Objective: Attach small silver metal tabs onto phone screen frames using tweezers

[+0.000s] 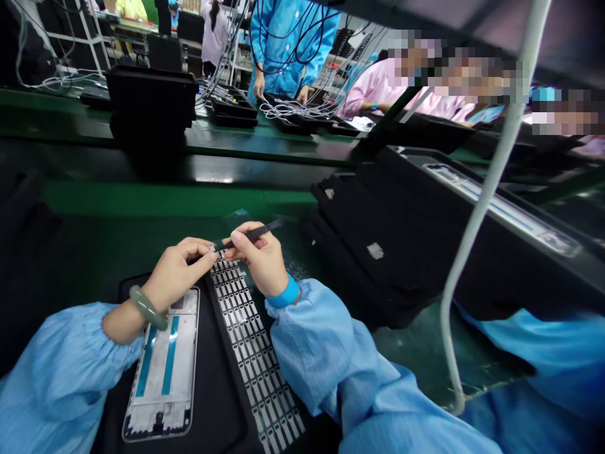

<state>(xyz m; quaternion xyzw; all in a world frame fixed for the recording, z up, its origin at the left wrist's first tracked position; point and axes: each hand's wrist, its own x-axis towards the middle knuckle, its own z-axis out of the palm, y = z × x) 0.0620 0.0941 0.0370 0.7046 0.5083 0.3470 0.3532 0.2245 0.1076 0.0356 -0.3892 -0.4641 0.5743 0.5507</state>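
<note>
My right hand (258,255) is closed round black tweezers (250,234), whose tip points left toward my left hand (182,268). My left fingers are curled and pinched right at the tweezer tip; what they pinch is too small to make out. Both hands hover over the top end of a long sheet of small grey stickers (255,359). A white phone frame with blue strips (163,372) lies under my left wrist in a black tray (212,403). I wear a green bangle on the left wrist and a blue band on the right.
A stack of black foam trays (373,252) sits to the right, beside a white tube (477,214) that hangs down. Beyond the green conveyor (155,198) stand black trays (151,104), cables and other people in blue and pink coats.
</note>
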